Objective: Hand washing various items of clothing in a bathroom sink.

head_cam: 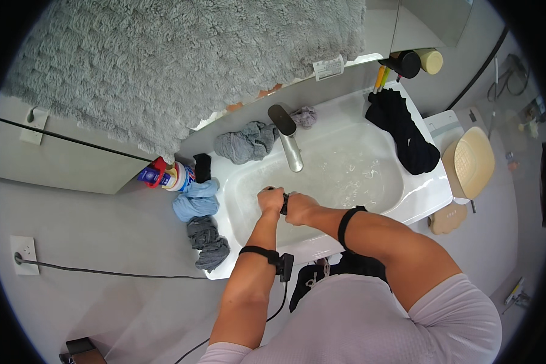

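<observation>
Over the near side of a white washbasin (236, 214), my left hand (271, 199) and my right hand (301, 209) are side by side, both closed in fists. A small black cloth (284, 204) is gripped between them; most of it is hidden inside the fists, so its kind is unclear. Water (346, 182) stands in the basin below, with ripples of light on the right. The metal faucet (292, 152) with its dark top reaches over the basin, just beyond my hands.
Around the rim lie grey cloth (245, 142), a small mauve cloth (305, 116), black garment (402, 132), light-blue cloth (195, 200), dark-grey cloth (208, 243) and black cloth (202, 167). A tub (180, 176) stands left; a beige basin (471, 161) right. A fluffy grey mat (186, 59) hangs ahead.
</observation>
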`<state>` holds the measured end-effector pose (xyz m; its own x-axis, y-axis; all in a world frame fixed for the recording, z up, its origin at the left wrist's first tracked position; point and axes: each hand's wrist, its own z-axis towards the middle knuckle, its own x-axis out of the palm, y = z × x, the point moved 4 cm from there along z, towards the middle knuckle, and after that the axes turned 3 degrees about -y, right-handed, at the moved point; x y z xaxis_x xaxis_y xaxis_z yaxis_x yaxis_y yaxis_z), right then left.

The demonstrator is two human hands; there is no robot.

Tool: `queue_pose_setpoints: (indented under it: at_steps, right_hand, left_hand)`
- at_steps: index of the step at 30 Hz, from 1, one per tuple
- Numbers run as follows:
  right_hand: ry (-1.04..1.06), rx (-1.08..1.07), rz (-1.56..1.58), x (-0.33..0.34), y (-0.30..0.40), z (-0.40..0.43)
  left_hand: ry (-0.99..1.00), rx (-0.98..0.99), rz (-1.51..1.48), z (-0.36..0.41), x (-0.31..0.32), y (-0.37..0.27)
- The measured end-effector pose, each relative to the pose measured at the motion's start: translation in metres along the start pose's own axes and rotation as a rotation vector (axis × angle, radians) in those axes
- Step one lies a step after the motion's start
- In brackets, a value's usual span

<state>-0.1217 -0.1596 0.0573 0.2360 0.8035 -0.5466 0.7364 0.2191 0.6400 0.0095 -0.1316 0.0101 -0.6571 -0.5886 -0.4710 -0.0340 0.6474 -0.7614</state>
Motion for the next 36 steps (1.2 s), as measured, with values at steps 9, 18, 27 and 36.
queue_pose_setpoints:
  at_steps: [9,18,27,36]
  right_hand:
    - [0.07,0.055,-0.154,0.043,0.0,-0.028]
    - [-0.072,0.024,0.027,0.029,-0.012,-0.024]
    - [-0.25,-0.476,0.144,0.019,0.041,-0.058]
    - [-0.042,-0.05,-0.962,-0.005,-0.048,-0.048]
  left_hand:
    - [0.394,0.17,1.054,0.022,0.018,0.047]
    - [0.061,0.118,0.105,-0.036,-0.018,0.011]
    - [0.268,-0.046,-0.79,-0.074,-0.07,-0.003]
    - [0.258,-0.042,-0.732,-0.08,-0.146,0.007]
